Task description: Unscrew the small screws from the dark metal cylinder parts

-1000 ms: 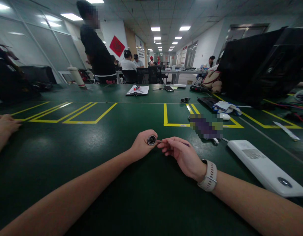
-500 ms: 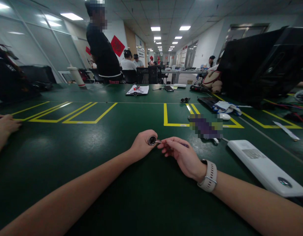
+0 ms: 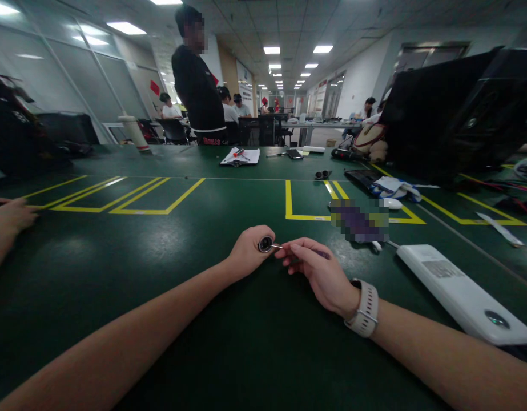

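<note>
My left hand (image 3: 249, 251) is closed round a small dark cylindrical part (image 3: 265, 244), its open round end with a shiny rim turned toward me. My right hand (image 3: 312, 265), with a pale watch strap at the wrist, pinches a slim screwdriver (image 3: 277, 246). The thin metal shaft points left and its tip is at the rim of the round part; whether it goes inside I cannot tell. A dark end of the handle shows behind my thumb. Both hands are just above the green table (image 3: 229, 348).
A white power bank (image 3: 455, 291) and a blurred-out phone (image 3: 359, 221) lie to the right. Farther back are a small dark double-barrelled part (image 3: 322, 174), a clipboard with paper (image 3: 240, 157) and a black computer case (image 3: 455, 108). Another person's hand (image 3: 10, 222) rests at the left edge.
The standing person in black has shifted to the right in the background. My hands keep nearly the same place, with the round part and the screwdriver still held.
</note>
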`<state>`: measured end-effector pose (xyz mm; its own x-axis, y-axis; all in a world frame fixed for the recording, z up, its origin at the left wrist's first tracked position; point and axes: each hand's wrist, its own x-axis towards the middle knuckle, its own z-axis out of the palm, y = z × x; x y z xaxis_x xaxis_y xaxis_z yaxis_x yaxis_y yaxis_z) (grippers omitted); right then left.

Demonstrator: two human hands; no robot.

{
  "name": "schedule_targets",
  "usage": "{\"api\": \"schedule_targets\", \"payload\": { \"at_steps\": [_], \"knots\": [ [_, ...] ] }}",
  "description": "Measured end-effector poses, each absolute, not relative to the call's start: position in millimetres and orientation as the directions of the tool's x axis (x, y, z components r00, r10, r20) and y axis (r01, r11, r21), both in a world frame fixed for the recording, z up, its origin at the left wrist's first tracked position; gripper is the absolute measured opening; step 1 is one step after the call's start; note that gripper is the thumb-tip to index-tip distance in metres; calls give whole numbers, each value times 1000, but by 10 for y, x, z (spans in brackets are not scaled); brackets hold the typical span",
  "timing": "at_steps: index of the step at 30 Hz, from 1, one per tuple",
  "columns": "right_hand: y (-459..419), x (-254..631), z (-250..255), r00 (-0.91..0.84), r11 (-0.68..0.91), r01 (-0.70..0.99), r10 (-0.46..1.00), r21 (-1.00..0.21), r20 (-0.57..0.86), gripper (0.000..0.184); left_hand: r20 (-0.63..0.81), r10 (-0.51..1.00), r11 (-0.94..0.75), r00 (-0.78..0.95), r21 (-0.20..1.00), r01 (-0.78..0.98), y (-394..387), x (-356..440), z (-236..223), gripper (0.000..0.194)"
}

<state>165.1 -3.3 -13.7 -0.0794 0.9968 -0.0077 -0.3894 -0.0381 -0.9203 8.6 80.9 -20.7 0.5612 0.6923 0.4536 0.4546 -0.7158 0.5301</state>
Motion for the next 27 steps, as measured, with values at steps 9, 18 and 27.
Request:
{"api": "schedule_targets", "payload": {
  "at_steps": [9, 18, 27],
  "knots": [
    [4, 1706, -147, -163, -103, -424, 986, -900, -36, 14, 449, 650, -757, 613, 446, 476, 809, 86, -180, 10],
    [13, 1711, -132, -167, -133, -449, 984, -884, -63, 14, 433, 709, -692, 557, 579, 430, 819, 84, -202, 19],
    [-17, 1698, -148, -58, -35, -442, 998, -896, -11, 13, 418, 716, -692, 560, 534, 486, 840, 79, -213, 12]
  ]
}}
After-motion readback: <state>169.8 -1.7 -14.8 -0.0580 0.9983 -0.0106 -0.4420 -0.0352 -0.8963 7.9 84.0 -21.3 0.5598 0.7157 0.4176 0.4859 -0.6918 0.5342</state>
